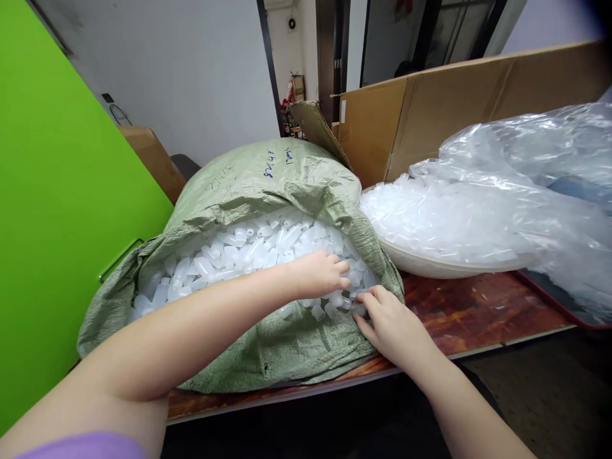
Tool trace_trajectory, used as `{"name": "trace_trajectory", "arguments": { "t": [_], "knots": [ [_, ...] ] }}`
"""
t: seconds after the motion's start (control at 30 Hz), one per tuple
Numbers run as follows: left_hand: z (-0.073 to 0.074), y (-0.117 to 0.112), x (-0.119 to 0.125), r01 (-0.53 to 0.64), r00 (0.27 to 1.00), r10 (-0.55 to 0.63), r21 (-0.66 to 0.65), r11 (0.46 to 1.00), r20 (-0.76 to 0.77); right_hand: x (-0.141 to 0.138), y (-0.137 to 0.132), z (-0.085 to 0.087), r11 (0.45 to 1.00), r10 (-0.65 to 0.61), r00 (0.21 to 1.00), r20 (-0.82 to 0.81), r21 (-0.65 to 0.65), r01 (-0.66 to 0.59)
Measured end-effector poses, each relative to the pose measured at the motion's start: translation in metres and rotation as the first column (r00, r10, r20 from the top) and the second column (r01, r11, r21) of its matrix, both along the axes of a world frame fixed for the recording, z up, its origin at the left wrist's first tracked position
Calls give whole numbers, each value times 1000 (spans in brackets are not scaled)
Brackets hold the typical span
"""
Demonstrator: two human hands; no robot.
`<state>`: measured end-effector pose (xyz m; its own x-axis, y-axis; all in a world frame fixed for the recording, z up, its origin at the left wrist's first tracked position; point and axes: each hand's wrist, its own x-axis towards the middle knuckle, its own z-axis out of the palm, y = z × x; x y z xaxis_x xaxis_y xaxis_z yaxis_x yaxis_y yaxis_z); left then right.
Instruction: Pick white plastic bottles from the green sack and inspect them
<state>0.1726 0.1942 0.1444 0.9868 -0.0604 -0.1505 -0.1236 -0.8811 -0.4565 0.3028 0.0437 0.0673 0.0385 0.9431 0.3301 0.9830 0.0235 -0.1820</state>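
Observation:
A green woven sack (268, 185) lies open on the wooden table (468, 312), full of small translucent white plastic tubes (248, 252). My left hand (321, 274) reaches across into the sack's mouth, its fingers curled down over the tubes at the right side. My right hand (389, 322) rests at the sack's right lower rim, fingers bent and pinching at the edge or at tubes there; what they hold is hidden.
A white basin (430, 264) heaped with the same tubes stands to the right, partly under a clear plastic bag (540, 185). A large cardboard box (430, 108) stands behind. A bright green panel (52, 210) fills the left. The table's front edge runs just below the sack.

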Motion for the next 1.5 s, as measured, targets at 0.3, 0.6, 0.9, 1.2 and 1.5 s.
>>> {"name": "trace_trajectory", "arguments": {
  "t": [0.3, 0.6, 0.9, 1.2, 1.5],
  "knots": [
    [0, -23, -50, 71, 878, -65, 5, 997, 474, -13, -19, -9, 918, 186, 832, -522, 395, 43],
    [2, -94, -110, -112, 805, 389, -529, 841, 448, -43, -35, 19, 787, 549, 754, -360, 527, -321],
    [-28, -132, -154, -506, 604, 350, -684, -526, -716, -60, -51, 37, 362, 930, 368, 4, 183, -914],
    [-97, -140, -145, -247, 741, -91, -144, -958, -665, -61, -52, 8, 281, 960, 268, -85, 296, -913],
    [-55, -132, -154, -240, 709, 304, -623, -744, -636, -80, -65, -4, 772, 383, 668, -638, -176, -611]
  ]
}}
